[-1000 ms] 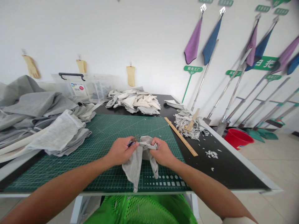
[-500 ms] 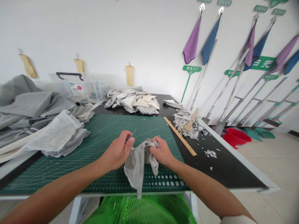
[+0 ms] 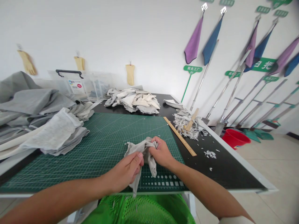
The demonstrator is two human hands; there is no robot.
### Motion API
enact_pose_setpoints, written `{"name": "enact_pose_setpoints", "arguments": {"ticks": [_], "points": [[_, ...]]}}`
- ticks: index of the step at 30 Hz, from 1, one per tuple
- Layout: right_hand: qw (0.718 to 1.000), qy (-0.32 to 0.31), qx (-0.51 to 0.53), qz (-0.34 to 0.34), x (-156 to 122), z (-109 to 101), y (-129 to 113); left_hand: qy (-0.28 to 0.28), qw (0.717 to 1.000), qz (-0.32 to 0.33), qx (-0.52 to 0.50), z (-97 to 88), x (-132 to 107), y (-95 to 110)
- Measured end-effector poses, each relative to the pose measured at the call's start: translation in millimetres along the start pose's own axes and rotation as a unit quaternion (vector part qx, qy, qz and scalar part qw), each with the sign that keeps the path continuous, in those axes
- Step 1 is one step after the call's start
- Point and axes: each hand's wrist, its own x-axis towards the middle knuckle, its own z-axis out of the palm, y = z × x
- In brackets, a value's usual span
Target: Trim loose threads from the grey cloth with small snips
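A small crumpled grey cloth piece [image 3: 137, 148] hangs over the near part of the green cutting mat [image 3: 98, 146]. My right hand [image 3: 161, 153] is closed around its bunched upper end. Lower down and closer to me, my left hand [image 3: 127, 172] pinches the cloth's hanging edge with fingers pressed together. In the earlier frames the left hand held a thin pointed tool; that tool is hidden now. Below the table edge sits a bright green mesh basket [image 3: 144, 210].
Folded grey fabric [image 3: 44, 121] is piled at the left. A heap of cut pieces [image 3: 134, 101] lies at the back, scraps [image 3: 188, 124] and a wooden ruler [image 3: 179, 136] at the right. Mops lean on the wall near a red bucket [image 3: 234, 138].
My left hand dropped from the cloth's top toward me and now pinches its lower edge. The thin tool in it is no longer visible. The right hand stayed put.
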Motion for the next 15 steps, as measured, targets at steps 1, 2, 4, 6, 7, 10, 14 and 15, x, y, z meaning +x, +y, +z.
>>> {"name": "enact_pose_setpoints", "arguments": {"ticks": [1,2,4,6,7,10,14,15], "points": [[1.0,-0.002,0.001,0.0,0,0,0,0.007,1.0,0.007,0.006,-2.3,4,-2],[1.0,-0.004,0.003,-0.001,-1,-1,0,0.015,1.0,0.016,0.016,-4.6,7,-4],[1.0,-0.005,0.006,-0.003,-1,-1,-1,0.033,0.997,0.037,0.052,-8.2,10,-7],[1.0,-0.005,0.009,-0.007,-2,-1,-1,0.052,0.991,0.059,0.104,-10.5,11,-8],[1.0,-0.005,0.013,-0.009,-2,-1,-1,0.06,0.987,0.069,0.129,-11.2,10,-7],[1.0,-0.01,0.024,-0.016,-2,-1,-2,0.074,0.978,0.091,0.172,-13.0,9,-5],[0.999,-0.013,0.017,-0.026,-2,-1,0,0.092,0.967,0.114,0.209,-15.3,9,-3],[0.999,-0.015,0.015,-0.028,-3,-1,0,0.098,0.96,0.129,0.228,-15.9,9,-3]]}}
